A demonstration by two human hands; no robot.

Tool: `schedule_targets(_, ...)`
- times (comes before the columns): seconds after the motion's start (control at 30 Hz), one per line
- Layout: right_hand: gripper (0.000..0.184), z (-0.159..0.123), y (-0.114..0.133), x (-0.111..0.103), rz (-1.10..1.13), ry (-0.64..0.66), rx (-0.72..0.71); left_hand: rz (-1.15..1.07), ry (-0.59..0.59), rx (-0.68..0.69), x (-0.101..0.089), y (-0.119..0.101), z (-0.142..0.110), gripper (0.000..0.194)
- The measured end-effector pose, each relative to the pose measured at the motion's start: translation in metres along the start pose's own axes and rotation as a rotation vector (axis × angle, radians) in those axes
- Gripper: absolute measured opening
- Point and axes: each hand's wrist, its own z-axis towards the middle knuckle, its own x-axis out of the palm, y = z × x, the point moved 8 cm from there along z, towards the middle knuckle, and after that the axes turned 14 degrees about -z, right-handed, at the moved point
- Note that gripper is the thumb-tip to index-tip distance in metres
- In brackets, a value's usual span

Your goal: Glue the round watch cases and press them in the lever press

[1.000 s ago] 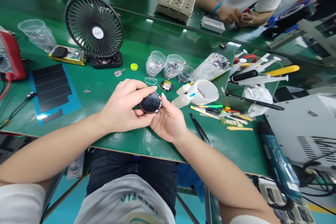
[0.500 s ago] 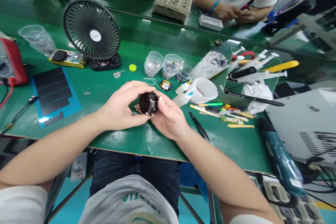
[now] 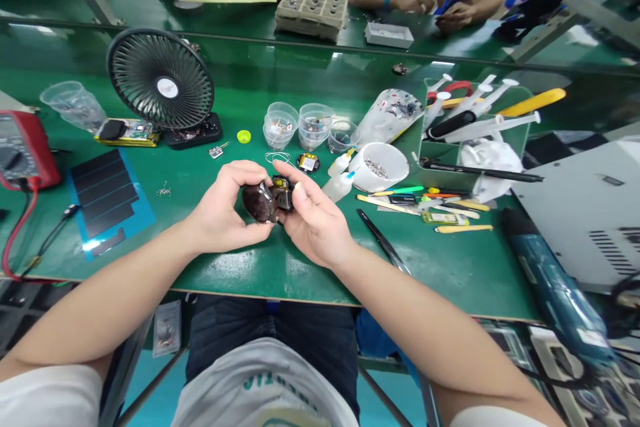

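My left hand (image 3: pixel 231 210) curls round the dark, glossy round front (image 3: pixel 258 203) of what looks like a smartwatch, fingers above and thumb below. Close against it, my right hand (image 3: pixel 316 217) grips the black watch body (image 3: pixel 283 193), whose yellow and dark electronics show on the inside. The two parts stand tilted apart; whether they still touch or are joined, I cannot tell. Both are held over the front of the green bench. Just beyond my fingers lie a small round watch module (image 3: pixel 309 161) and a loop of white wire (image 3: pixel 277 157).
Tweezers (image 3: pixel 383 240) lie right of my hands. Beyond stand glue bottles (image 3: pixel 340 185), a white cup (image 3: pixel 380 167) and clear plastic cups (image 3: pixel 316 125). A black fan (image 3: pixel 161 80) and a solar panel (image 3: pixel 105 193) are on the left. Across the bench, a co-worker's hands (image 3: pixel 445 5) handle something.
The round front and the body have come apart, opening a gap that shows the electronics. My left hand has shifted slightly left with the front. The camera view has moved too.
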Motion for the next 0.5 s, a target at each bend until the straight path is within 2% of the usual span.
schedule_targets(0.2, 0.047, -0.001, -0.003, 0.004, -0.001, 0.045, 0.014, 0.011, -0.002, 0.071, 0.001, -0.004, 0.001, 0.074)
schedule_targets(0.37, 0.044, 0.0, -0.004, 0.006, -0.052, 0.055, 0.001, 0.119, -0.024, 0.143, 0.001, -0.011, 0.003, 0.072)
schedule_targets(0.5, 0.044, 0.001, -0.004, 0.005, -0.07, 0.058, -0.008, 0.101, -0.047, 0.146, 0.002, -0.012, 0.002, 0.071)
